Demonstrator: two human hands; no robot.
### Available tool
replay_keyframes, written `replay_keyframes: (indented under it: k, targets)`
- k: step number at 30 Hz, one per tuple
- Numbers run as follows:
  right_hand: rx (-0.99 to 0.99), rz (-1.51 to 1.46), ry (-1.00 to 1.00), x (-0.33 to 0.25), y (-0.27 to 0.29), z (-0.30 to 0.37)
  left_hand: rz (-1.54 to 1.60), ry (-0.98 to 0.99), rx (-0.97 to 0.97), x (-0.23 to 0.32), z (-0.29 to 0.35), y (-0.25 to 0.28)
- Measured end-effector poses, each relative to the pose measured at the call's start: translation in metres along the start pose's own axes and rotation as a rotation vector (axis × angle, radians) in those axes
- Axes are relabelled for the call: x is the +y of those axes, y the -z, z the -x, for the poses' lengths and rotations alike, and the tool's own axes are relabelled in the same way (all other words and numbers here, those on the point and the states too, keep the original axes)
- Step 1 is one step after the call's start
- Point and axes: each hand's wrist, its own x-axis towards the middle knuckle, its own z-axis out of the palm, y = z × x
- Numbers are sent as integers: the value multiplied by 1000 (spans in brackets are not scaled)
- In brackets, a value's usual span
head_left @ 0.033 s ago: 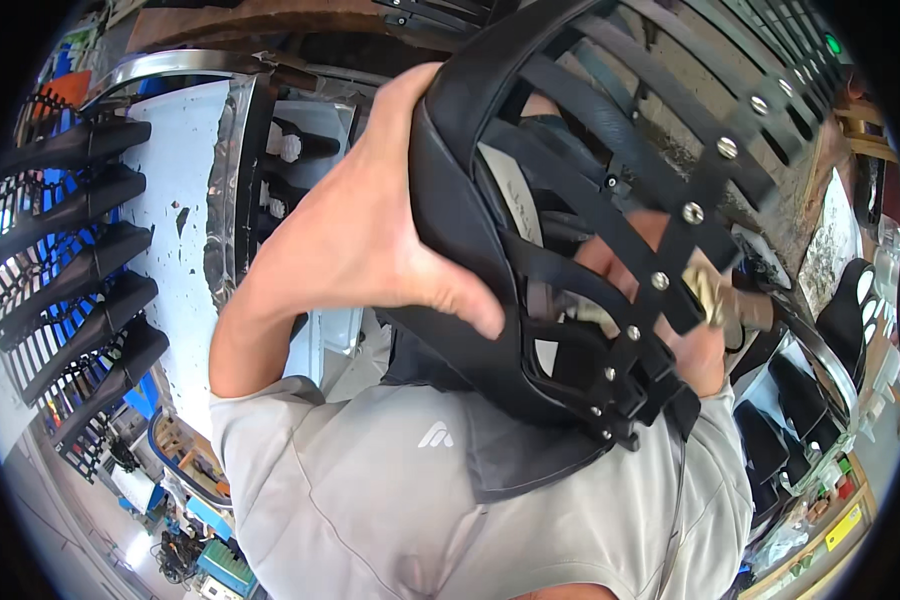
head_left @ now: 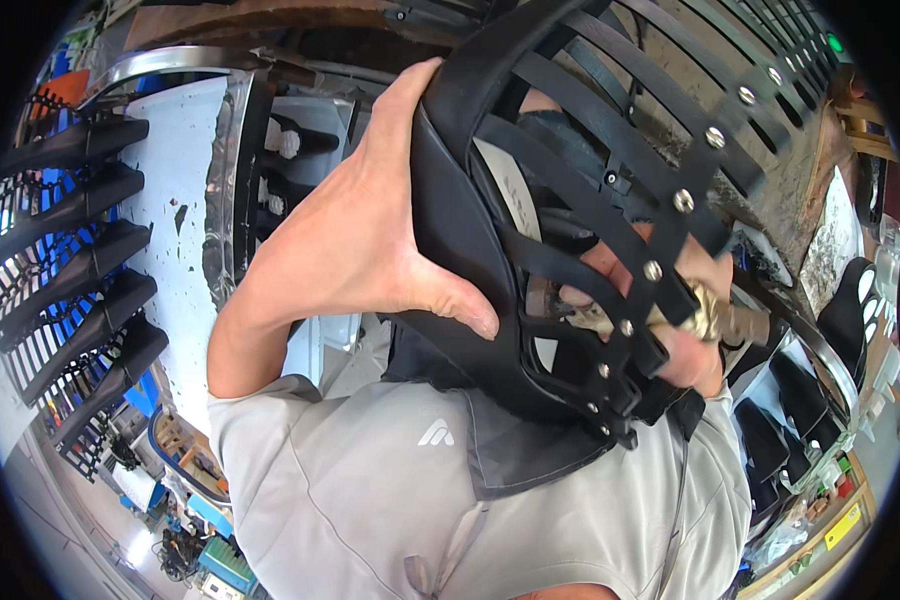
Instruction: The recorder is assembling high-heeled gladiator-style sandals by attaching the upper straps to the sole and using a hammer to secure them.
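Observation:
A tall black strappy sandal (head_left: 460, 190), with a smooth leather back and open cross straps joined by silver rivets, stands tilted before my chest. My left hand (head_left: 360, 220) is wrapped round its smooth side, thumb on the near face and fingers hidden behind. On the far right side, my right hand (head_left: 707, 268) is closed round a brass-coloured tool (head_left: 706, 312) with a greyish round end, partly behind the straps. Blur and straps hide the tool's kind. Through the gaps some of my right fingers show inside the strap cage.
At left, several similar black strapped sandals (head_left: 80, 200) hang in a row beside a white board (head_left: 175, 200). A metal-rimmed trolley (head_left: 185, 62) stands there. On the right, black pieces (head_left: 795, 400) lie on a rack, and a dirty worktop (head_left: 670, 130) lies ahead.
The riveted straps have shifted slightly left and upward. My right hand and the brass-coloured tool have moved a little; my left hand keeps its hold.

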Motion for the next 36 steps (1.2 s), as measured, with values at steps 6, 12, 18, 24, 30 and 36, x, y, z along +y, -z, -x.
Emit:
replay_keyframes:
  k: [6,12,18,24,30,36]
  targets:
    - [-162,41,-98,2,6,1,-30,55,-35,-15,11,-11]
    - [-108,167,37,-14,-10,0,48,70,-27,-12,9,-24]
    - [482,-237,-674,-17,-33,-5,57,88,-44,-23,2,-12]
    - [132,-434,-294,25,5,29,1244,46,494,-26,59,-74]
    - [127,-196,-365,9,-28,-10,1189,452,822,-2,49,-50]
    - [-517,-104,-384,-16,-24,-24,1180,65,656,4,59,-57]
